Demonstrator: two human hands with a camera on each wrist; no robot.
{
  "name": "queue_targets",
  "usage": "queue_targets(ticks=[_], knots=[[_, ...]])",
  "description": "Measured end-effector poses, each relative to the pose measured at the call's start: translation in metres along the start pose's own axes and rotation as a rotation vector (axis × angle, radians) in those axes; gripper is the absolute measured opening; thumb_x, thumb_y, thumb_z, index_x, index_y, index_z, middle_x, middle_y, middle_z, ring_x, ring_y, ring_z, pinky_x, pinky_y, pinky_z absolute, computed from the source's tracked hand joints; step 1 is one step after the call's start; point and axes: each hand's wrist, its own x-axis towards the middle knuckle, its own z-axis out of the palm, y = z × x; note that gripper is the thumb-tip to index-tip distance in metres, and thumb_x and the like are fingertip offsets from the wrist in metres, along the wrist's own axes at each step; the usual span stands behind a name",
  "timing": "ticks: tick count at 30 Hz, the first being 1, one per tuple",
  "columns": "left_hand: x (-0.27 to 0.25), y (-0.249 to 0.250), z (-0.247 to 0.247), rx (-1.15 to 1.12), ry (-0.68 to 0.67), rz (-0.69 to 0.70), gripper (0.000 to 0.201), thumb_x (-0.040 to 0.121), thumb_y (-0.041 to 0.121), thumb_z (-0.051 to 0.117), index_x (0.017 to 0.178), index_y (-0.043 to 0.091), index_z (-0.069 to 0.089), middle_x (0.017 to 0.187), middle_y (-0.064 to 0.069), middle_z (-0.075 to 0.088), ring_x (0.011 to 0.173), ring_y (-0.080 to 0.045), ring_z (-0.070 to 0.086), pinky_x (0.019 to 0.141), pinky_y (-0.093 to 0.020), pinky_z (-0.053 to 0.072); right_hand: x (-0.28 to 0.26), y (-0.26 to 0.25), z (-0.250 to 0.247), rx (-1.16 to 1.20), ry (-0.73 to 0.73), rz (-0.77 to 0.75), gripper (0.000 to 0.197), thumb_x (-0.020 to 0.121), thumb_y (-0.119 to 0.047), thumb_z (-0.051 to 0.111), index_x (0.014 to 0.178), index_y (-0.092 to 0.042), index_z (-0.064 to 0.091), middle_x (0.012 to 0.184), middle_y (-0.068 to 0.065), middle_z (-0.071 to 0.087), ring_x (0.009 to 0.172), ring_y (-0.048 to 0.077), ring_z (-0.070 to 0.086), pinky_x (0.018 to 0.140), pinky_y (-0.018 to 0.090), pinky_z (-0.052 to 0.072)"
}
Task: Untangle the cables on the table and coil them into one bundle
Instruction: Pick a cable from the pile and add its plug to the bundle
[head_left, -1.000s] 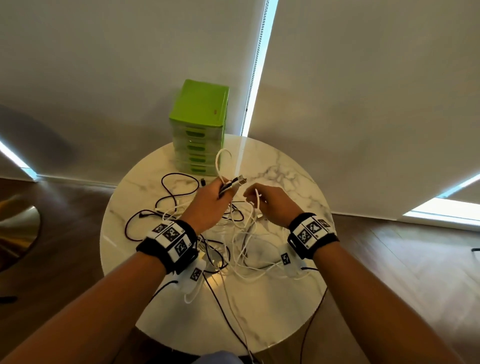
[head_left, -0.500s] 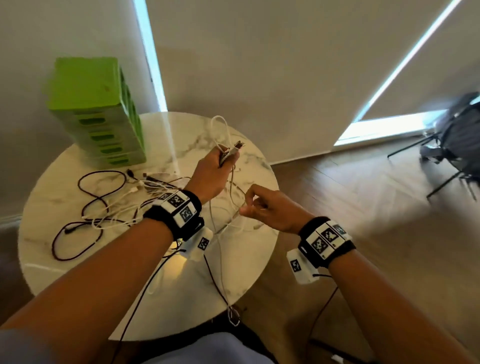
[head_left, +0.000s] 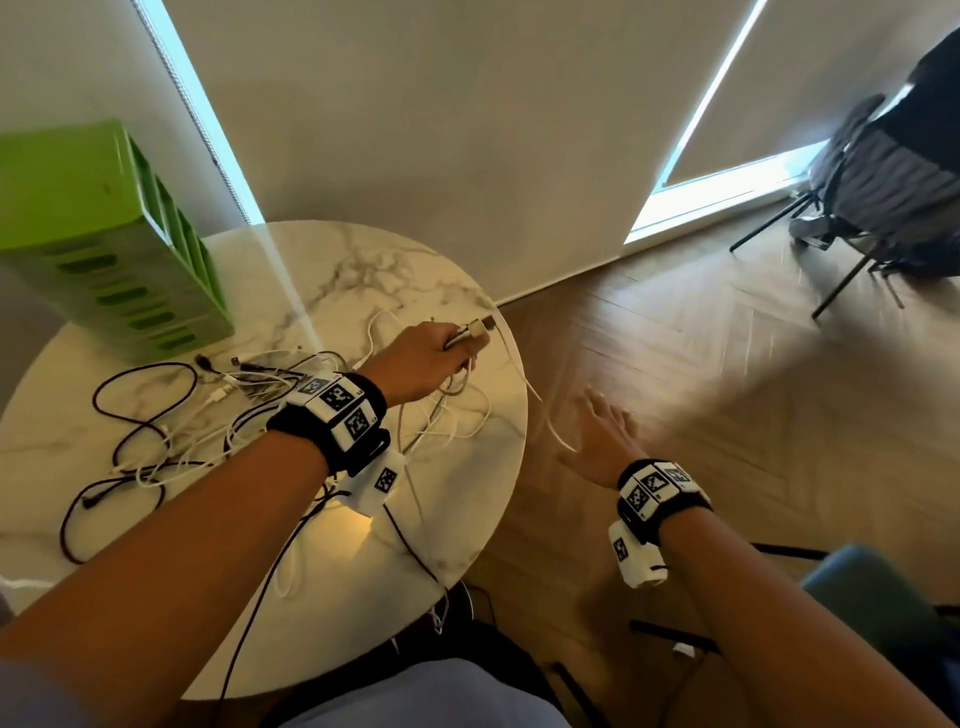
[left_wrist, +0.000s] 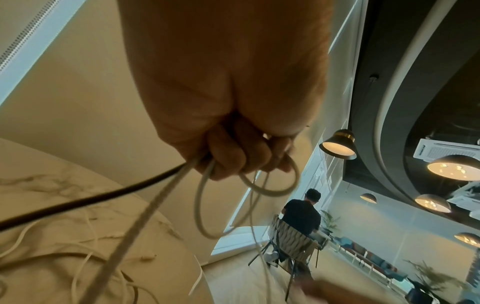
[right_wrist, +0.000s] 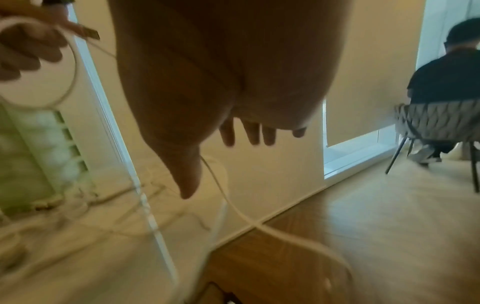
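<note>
— Gripping a bunch of white cables (head_left: 457, 387) is the left hand (head_left: 415, 364), fingers curled round them above the round marble-topped bench (head_left: 337, 270), with metal plug ends (head_left: 470, 332) poking out past the knuckles.

— And the right hand (head_left: 597, 441)?

— Spread wide, fingers straight, holding nothing, out over the wooden floor (head_left: 701, 364) just past the bench edge. One thin white cable (right_wrist: 233, 205) runs right beside its thumb; whether it touches, I cannot tell.

— Where is the rest of the tangle?

— Lying on the bench: white cables mixed with looping black cables (head_left: 140, 410), in front of the green plastic drawer box (head_left: 104, 244). A strand hangs off the near rim.

— Anyone else around?

— A person in a black shirt (left_wrist: 302, 214) sits on a woven chair (left_wrist: 291, 238) by the window.
</note>
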Motion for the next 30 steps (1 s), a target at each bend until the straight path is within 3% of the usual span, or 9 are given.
queue_targets(ticks=[3, 6, 8, 11, 14, 19, 23, 26, 30], knots=[[-0.001, -0.002, 0.011, 0.066, -0.117, 0.056, 0.043, 0.1, 0.056, 0.051, 0.073, 0.025, 0.063, 0.073, 0.003, 0.064, 0.067, -0.013, 0.058, 0.071, -0.032, 0.045, 0.008, -0.042, -0.016, 0.292, 0.155, -0.213, 0.115, 0.077, -0.053, 0.081, 0.16, -0.027, 0.005, 0.17, 0.001, 0.005, 0.155, 0.023, 0.008, 0.126, 0.051, 0.007], [-0.004, 0.001, 0.014, 0.113, -0.153, 0.085, 0.041, 0.102, 0.053, 0.049, 0.081, 0.022, 0.065, 0.075, 0.005, 0.062, 0.066, -0.007, 0.056, 0.066, -0.023, 0.042, 0.019, -0.073, -0.028, 0.425, 0.161, -0.386, 0.113, 0.078, -0.049, 0.081, 0.158, -0.031, 0.002, 0.157, -0.003, 0.038, 0.148, 0.025, 0.03, 0.123, 0.053, 0.016], [-0.003, -0.002, 0.012, 0.045, -0.156, 0.072, 0.043, 0.102, 0.053, 0.05, 0.089, 0.016, 0.068, 0.072, 0.005, 0.06, 0.062, -0.01, 0.054, 0.065, -0.026, 0.042, 0.023, -0.078, -0.034, 0.521, 0.142, -0.423, 0.093, 0.087, -0.04, 0.075, 0.155, -0.033, 0.013, 0.129, -0.007, 0.061, 0.129, 0.022, 0.054, 0.116, 0.05, 0.032], [-0.003, -0.007, 0.005, -0.158, -0.058, 0.009, 0.043, 0.103, 0.054, 0.048, 0.09, 0.018, 0.068, 0.065, 0.011, 0.057, 0.059, -0.008, 0.051, 0.066, -0.029, 0.043, 0.024, -0.07, -0.045, 0.569, 0.092, -0.459, 0.03, 0.104, -0.022, 0.051, 0.134, -0.023, 0.055, 0.103, -0.016, 0.065, 0.095, 0.012, 0.066, 0.094, 0.045, 0.053], [-0.002, -0.006, -0.003, -0.366, 0.12, -0.004, 0.038, 0.109, 0.04, 0.041, 0.096, 0.011, 0.061, 0.074, 0.001, 0.057, 0.055, -0.002, 0.054, 0.061, -0.018, 0.042, 0.023, -0.042, -0.043, 0.419, 0.02, -0.42, 0.027, 0.108, -0.032, 0.043, 0.119, -0.029, 0.067, 0.078, -0.019, 0.066, 0.073, 0.003, 0.065, 0.08, 0.038, 0.056], [-0.001, -0.007, 0.001, -0.441, 0.115, 0.002, 0.044, 0.109, 0.041, 0.038, 0.108, 0.005, 0.063, 0.088, -0.003, 0.069, 0.074, 0.001, 0.065, 0.057, -0.006, 0.039, 0.014, -0.032, -0.033, 0.015, -0.286, -0.413, 0.036, 0.103, -0.036, 0.054, 0.139, -0.029, 0.057, 0.113, -0.008, 0.072, 0.108, 0.011, 0.065, 0.108, 0.037, 0.045], [-0.002, -0.005, 0.008, -0.495, 0.026, 0.025, 0.038, 0.11, 0.038, 0.036, 0.108, 0.011, 0.062, 0.087, 0.001, 0.066, 0.075, 0.0, 0.063, 0.06, -0.008, 0.041, 0.009, -0.089, -0.033, 0.318, -0.305, -0.419, 0.077, 0.092, -0.057, 0.063, 0.155, -0.033, 0.026, 0.124, -0.008, 0.069, 0.119, 0.01, 0.061, 0.106, 0.028, 0.039], [-0.002, -0.004, 0.009, -0.522, 0.018, 0.015, 0.035, 0.11, 0.039, 0.036, 0.106, 0.016, 0.062, 0.086, 0.003, 0.063, 0.074, 0.0, 0.061, 0.061, -0.009, 0.044, 0.012, -0.118, -0.034, 0.476, -0.284, -0.395, 0.058, 0.099, -0.05, 0.055, 0.147, -0.022, 0.037, 0.108, 0.003, 0.072, 0.101, 0.017, 0.069, 0.096, 0.033, 0.051], [0.001, -0.011, -0.004, -0.544, 0.179, -0.055, 0.042, 0.11, 0.042, 0.035, 0.11, 0.01, 0.062, 0.088, -0.001, 0.064, 0.072, -0.003, 0.063, 0.054, -0.013, 0.043, 0.014, -0.111, -0.041, 0.698, -0.062, -0.416, 0.02, 0.108, -0.026, 0.043, 0.105, -0.014, 0.059, 0.077, -0.001, 0.058, 0.067, 0.016, 0.059, 0.072, 0.032, 0.054]])
